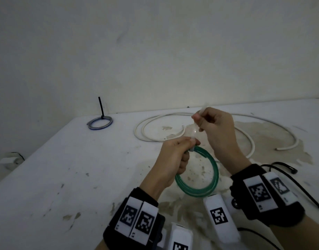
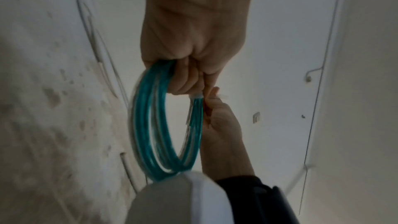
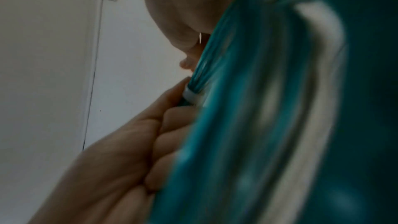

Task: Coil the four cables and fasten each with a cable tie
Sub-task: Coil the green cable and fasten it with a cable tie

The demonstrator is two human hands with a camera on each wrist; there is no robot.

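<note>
The left hand (image 1: 173, 156) is curled tight round the green cable (image 1: 200, 174), which is wound into a ring and held up above the table (image 1: 65, 177), near its front edge. A white cable tie (image 1: 193, 139) wraps the ring at the top, just by the left fingers. The right hand (image 1: 216, 127) is above, pinching the loose end of that tie between thumb and fingers. A white cable (image 1: 191, 127) lies uncoiled toward the back edge. A blue cable (image 1: 99, 123) sits coiled near the back left corner, with a black tie (image 1: 101, 108) sticking up. More black ties (image 1: 299, 186) lie by the right edge.
</note>
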